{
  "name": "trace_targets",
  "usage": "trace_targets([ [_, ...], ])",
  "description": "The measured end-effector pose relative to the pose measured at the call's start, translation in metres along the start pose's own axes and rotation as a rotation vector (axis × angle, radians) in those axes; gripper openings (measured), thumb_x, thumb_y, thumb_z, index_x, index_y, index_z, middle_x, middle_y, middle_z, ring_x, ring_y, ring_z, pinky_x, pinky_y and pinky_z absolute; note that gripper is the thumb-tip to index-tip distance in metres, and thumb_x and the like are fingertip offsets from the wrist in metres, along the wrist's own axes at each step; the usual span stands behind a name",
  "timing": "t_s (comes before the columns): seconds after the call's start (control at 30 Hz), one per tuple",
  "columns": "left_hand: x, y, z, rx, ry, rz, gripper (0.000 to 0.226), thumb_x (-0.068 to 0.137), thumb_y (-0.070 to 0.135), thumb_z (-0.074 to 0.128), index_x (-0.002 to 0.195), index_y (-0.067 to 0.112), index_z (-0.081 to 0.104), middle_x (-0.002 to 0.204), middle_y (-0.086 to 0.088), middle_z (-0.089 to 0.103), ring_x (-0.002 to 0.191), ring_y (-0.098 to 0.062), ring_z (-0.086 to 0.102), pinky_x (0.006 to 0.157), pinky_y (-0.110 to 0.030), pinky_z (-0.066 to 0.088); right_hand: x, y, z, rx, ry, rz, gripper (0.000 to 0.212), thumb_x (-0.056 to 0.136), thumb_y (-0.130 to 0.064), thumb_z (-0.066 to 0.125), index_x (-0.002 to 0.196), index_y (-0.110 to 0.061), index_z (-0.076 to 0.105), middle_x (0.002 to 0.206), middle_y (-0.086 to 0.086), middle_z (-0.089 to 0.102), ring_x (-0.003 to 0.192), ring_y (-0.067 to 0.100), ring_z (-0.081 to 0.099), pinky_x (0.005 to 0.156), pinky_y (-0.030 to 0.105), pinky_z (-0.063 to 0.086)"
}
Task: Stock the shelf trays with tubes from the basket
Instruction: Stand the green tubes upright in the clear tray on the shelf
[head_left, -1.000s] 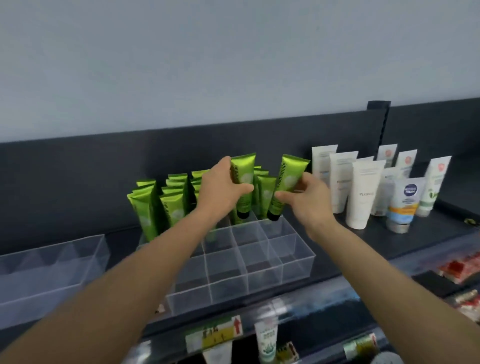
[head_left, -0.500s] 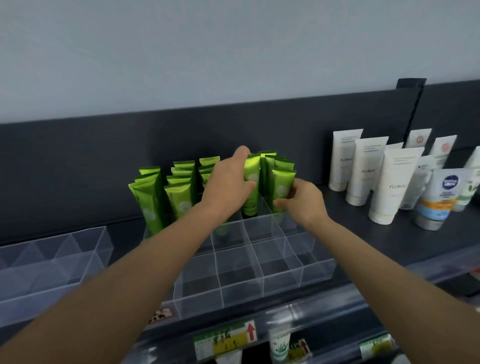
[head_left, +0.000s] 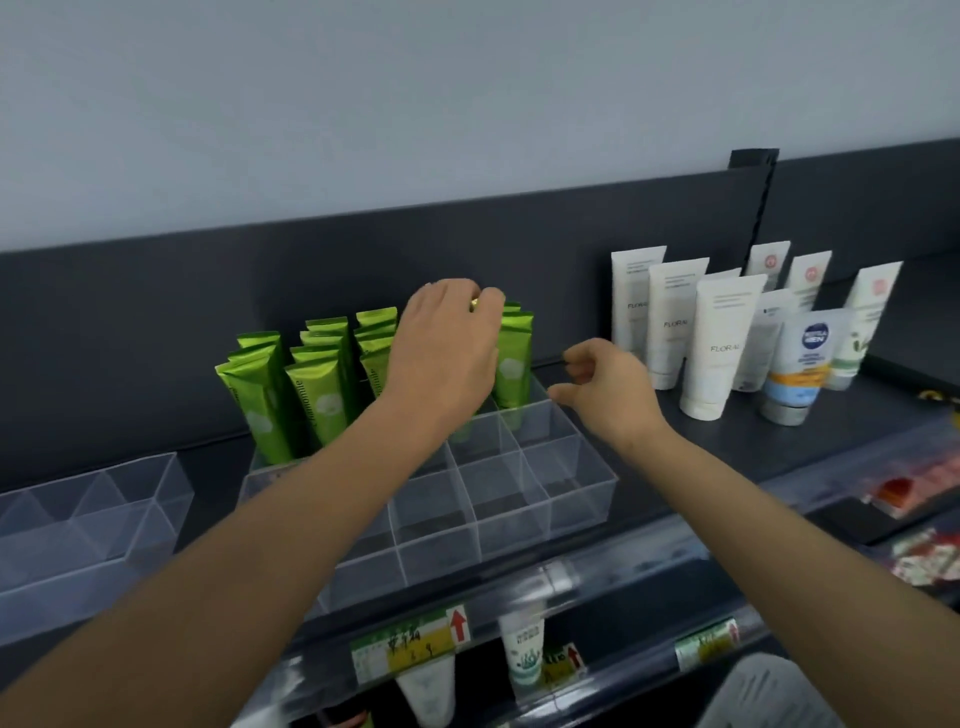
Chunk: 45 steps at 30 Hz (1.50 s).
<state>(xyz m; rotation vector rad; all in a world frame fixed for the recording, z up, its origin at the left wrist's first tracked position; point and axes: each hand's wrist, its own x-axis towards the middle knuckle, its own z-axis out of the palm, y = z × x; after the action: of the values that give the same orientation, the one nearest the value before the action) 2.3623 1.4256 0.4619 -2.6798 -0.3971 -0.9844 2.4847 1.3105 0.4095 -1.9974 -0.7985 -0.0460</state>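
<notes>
Centre frame: left hand (head_left: 447, 353) reaches over the green tubes (head_left: 322, 395). Thumb and fingers pinch the top crimp of the held tube (head_left: 466, 432), which stands in a back cell of the clear tray (head_left: 571, 499). Probable reason: seating it upright, level with its row. Right hand (head_left: 605, 392) hovers just right of the tray, fingers loosely curled, empty. Front cells unfilled. Basket not in view. White tubes (head_left: 722, 343) stand right of centre.

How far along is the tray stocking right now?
Done: green tubes fill the back rows of the clear tray. In hand: the left hand pinches the top of one of them; the right hand holds nothing. Left: the front compartments and the second tray hold no tubes.
</notes>
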Motion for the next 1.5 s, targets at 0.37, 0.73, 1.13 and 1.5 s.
trace_targets([
  [0.37,-0.045,0.146,0.036,-0.343,-0.07,0.345,0.03,0.075,0.02,0.07,0.098,0.001,0.062,0.092,-0.014,0.061,0.089,-0.034,0.059,0.064,-0.045,0.054,-0.092,0.075,-0.098,-0.066,0.132,0.116,0.036,0.08,-0.014,0.073,0.113,-0.008,0.06,0.103,0.002,0.063,0.094,0.013,0.057,0.084,0.026,0.045],
  [0.73,-0.142,0.286,0.126,-0.553,-0.554,0.438,0.035,0.091,0.035,0.053,0.115,0.01,0.057,0.108,-0.007,0.057,0.1,-0.027,0.055,0.074,-0.038,0.047,-0.231,0.241,-0.126,-0.258,0.025,0.585,0.032,0.084,-0.016,0.067,0.115,-0.008,0.062,0.113,0.008,0.066,0.102,0.022,0.06,0.078,0.023,0.041],
  [1.13,-0.249,0.331,0.235,-0.556,-1.304,0.154,0.025,0.091,0.019,0.054,0.094,-0.006,0.06,0.084,-0.022,0.059,0.084,-0.037,0.059,0.066,-0.042,0.045,-0.336,0.359,-0.096,-0.426,-0.431,0.917,0.025,0.088,-0.016,0.052,0.106,-0.004,0.064,0.107,0.014,0.065,0.098,0.029,0.061,0.074,0.026,0.045],
  [1.5,-0.306,0.356,0.286,-0.566,-1.559,0.557,0.05,0.082,-0.001,0.057,0.125,0.025,0.058,0.133,-0.006,0.05,0.123,-0.027,0.047,0.1,-0.032,0.041,-0.344,0.396,-0.044,-0.346,-0.479,1.052,0.014,0.087,-0.012,0.054,0.074,-0.008,0.054,0.068,0.005,0.051,0.075,0.023,0.053,0.064,0.026,0.042],
])
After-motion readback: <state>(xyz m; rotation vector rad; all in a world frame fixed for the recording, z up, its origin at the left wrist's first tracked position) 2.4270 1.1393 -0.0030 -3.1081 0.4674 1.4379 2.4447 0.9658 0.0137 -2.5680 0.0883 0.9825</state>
